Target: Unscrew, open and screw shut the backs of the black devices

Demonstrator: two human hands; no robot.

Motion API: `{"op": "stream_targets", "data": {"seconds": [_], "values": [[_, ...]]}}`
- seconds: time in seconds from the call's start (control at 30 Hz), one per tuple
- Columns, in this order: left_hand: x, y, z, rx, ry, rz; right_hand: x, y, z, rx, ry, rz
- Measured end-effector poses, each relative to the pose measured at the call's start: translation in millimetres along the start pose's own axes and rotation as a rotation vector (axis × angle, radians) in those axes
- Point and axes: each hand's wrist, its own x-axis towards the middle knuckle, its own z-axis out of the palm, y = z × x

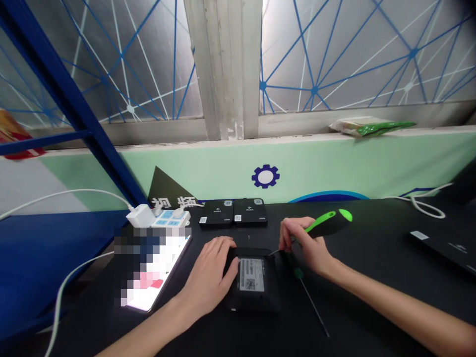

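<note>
A black box-shaped device [270, 285] with a white printed label lies on the dark table in front of me. My left hand [211, 265] rests over its left side, the thumb on top near the label and the fingers at the far left corner. In my right hand [303, 240] is a screwdriver [323, 222] with a green and black handle, held tilted. Its thin tip meets the device around the far right corner. Below that hand lies a second screwdriver [312, 303] with a dark green part and a long metal shaft pointing toward me.
Two black boxes [217, 213] stand side by side behind the device. To the left are a lit phone [159, 275], a power strip [171, 218] and a white charger [140, 216] with cables. Another black box [444, 250] lies far right. A green packet [372, 127] sits on the window ledge.
</note>
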Motion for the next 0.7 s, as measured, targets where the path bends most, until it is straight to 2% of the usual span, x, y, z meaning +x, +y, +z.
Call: {"op": "stream_targets", "data": {"seconds": [0.17,0.4,0.53,0.7], "values": [[1.0,2.9,-0.6,0.001,-0.032,-0.02,3.5,-6.2,0.9,-0.078,-0.059,0.043],[2.2,-1.6,-1.6,0.001,-0.049,0.004,29.8,-17.4,16.3,-0.294,-0.21,0.294],[0.9,-1.4,-2.0,0.034,-0.064,0.039,38.3,-25.6,25.2,-0.393,-0.258,0.228],[0.1,0.4,-1.2,0.054,-0.073,0.04,33.6,-21.2,23.3,-0.357,-0.249,0.172]]}}
